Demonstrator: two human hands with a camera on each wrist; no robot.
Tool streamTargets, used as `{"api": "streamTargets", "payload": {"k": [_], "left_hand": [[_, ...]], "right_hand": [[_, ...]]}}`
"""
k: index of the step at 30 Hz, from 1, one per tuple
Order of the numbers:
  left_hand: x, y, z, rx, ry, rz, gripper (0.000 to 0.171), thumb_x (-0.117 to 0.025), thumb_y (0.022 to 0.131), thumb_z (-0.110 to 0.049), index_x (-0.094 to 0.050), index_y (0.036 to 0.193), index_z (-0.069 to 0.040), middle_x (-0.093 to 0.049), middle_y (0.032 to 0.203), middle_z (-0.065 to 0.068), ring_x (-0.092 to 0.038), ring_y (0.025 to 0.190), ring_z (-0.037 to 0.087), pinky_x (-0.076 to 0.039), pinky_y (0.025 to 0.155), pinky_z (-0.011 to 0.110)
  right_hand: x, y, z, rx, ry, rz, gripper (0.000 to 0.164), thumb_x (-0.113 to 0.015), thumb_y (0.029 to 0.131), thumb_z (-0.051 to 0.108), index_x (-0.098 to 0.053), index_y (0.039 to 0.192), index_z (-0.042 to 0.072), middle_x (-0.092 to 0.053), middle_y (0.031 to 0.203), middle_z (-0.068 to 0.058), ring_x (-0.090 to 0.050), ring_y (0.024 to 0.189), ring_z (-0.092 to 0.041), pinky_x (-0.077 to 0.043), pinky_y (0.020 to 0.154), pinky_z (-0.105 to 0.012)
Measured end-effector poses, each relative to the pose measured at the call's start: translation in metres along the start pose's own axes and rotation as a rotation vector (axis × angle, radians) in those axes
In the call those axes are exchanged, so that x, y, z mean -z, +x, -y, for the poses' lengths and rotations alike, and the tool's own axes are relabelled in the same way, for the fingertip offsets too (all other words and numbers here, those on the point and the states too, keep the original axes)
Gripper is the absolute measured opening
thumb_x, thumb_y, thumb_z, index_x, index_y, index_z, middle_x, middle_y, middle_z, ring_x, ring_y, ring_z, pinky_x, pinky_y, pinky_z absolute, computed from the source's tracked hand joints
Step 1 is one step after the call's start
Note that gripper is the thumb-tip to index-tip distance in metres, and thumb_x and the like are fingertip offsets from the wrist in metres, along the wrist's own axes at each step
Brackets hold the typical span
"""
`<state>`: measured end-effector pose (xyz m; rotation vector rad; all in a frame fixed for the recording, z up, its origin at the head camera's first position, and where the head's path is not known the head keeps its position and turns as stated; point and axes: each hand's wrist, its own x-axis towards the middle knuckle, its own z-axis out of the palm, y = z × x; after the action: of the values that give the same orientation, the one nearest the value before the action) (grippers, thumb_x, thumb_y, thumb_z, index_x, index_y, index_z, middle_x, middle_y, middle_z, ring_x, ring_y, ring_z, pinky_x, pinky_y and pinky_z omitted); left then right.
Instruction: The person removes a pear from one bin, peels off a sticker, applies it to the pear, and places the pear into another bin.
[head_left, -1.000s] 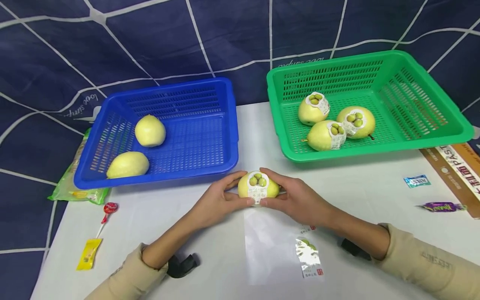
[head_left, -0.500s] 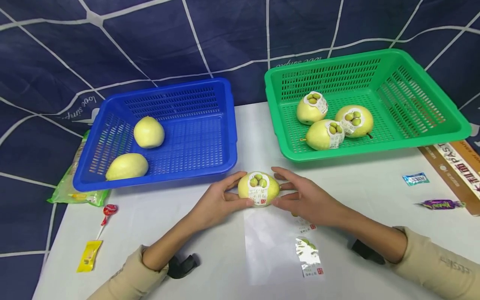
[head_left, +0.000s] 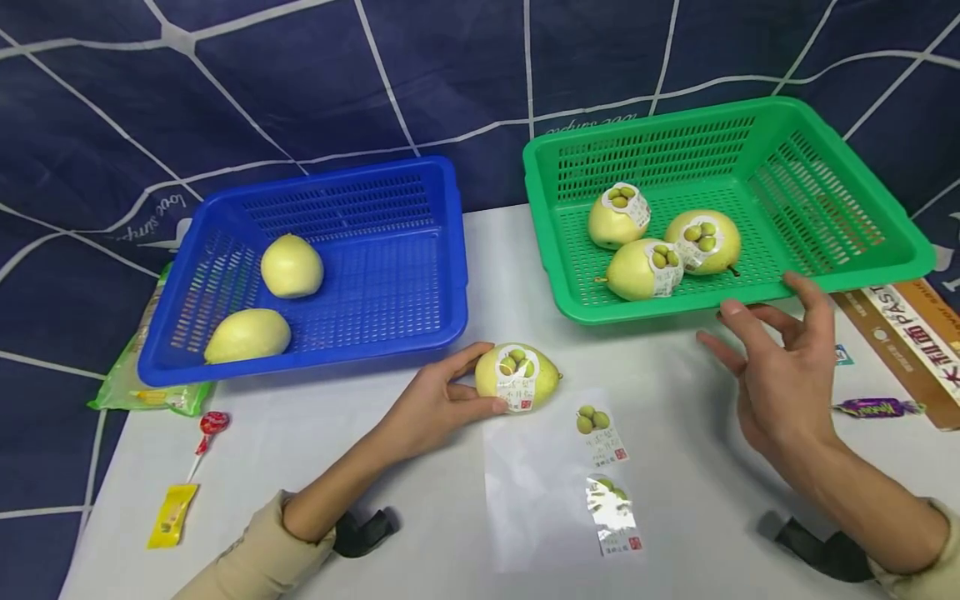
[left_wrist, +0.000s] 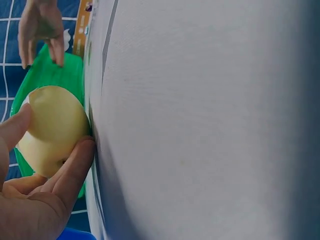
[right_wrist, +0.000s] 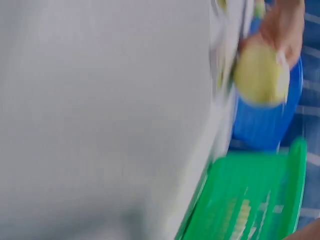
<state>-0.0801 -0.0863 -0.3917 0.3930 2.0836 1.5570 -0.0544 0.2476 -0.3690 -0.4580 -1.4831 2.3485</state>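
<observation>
In the head view my left hand (head_left: pixel 431 408) grips a yellow pear (head_left: pixel 487 375) at its left end, thumb in front and fingers behind. A white label printed with green pears faces up on that pear. The left wrist view also shows the pear (left_wrist: pixel 57 125) between my thumb and fingers. My right hand (head_left: pixel 787 375) holds nothing; its fingers are spread and loosely bent at the front rim of the green basket (head_left: pixel 675 310). Below the pear lies a backing sheet (head_left: pixel 532 508) bearing two labels, an upper label (head_left: pixel 600 433) and a lower label (head_left: pixel 615 517).
Three labelled pears (head_left: pixel 637 271) lie in the green basket. Two unlabelled pears (head_left: pixel 292 267) are in the blue basket (head_left: pixel 300 372). A lollipop (head_left: pixel 213 423) and yellow packet (head_left: pixel 171 517) lie at left. A purple-wrapped candy (head_left: pixel 877 407) and brown package (head_left: pixel 930 367) lie at right.
My right hand has let go of the pear and moved right to the front of the green basket, uncovering the upper label. My left hand keeps its grip on the pear.
</observation>
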Motion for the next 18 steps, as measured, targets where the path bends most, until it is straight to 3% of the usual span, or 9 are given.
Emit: {"api": "streamTargets", "payload": {"k": [4, 12, 15, 18], "left_hand": [[-0.001, 0.000, 0.000, -0.008, -0.007, 0.005, 0.067, -0.078, 0.084, -0.005, -0.046, 0.143, -0.004, -0.050, 0.136, 0.014, -0.071, 0.093, 0.021, -0.057, 0.078, 0.029], [-0.010, -0.004, -0.002, -0.027, -0.075, 0.023, 0.065, -0.082, 0.080, -0.004, -0.050, 0.136, -0.009, -0.056, 0.130, 0.012, -0.072, 0.091, 0.022, -0.058, 0.078, 0.032], [-0.013, -0.009, -0.010, -0.037, -0.138, 0.018, 0.064, -0.082, 0.079, -0.002, -0.051, 0.135, -0.011, -0.052, 0.135, 0.009, -0.071, 0.091, 0.023, -0.058, 0.079, 0.034], [-0.018, -0.016, -0.029, -0.083, -0.234, 0.000, 0.065, -0.081, 0.079, 0.002, -0.052, 0.135, -0.011, -0.051, 0.138, 0.009, -0.071, 0.093, 0.028, -0.059, 0.079, 0.037]], "right_hand": [[0.010, 0.016, 0.005, -0.051, -0.040, -0.009, 0.078, -0.063, 0.093, -0.005, -0.023, 0.153, 0.026, -0.030, 0.123, -0.006, -0.048, 0.113, -0.017, -0.056, 0.079, -0.030], [0.010, 0.022, 0.003, -0.042, -0.019, -0.026, 0.073, -0.063, 0.092, -0.007, -0.027, 0.147, 0.026, -0.028, 0.122, -0.006, -0.047, 0.117, -0.019, -0.053, 0.084, -0.031], [0.010, 0.022, 0.002, -0.044, -0.035, -0.024, 0.072, -0.063, 0.092, -0.007, -0.028, 0.146, 0.026, -0.027, 0.122, -0.006, -0.047, 0.116, -0.019, -0.053, 0.085, -0.030], [0.010, 0.022, 0.002, -0.041, -0.057, -0.022, 0.072, -0.063, 0.092, -0.006, -0.027, 0.147, 0.026, -0.026, 0.122, -0.006, -0.047, 0.115, -0.019, -0.054, 0.084, -0.029]]}}
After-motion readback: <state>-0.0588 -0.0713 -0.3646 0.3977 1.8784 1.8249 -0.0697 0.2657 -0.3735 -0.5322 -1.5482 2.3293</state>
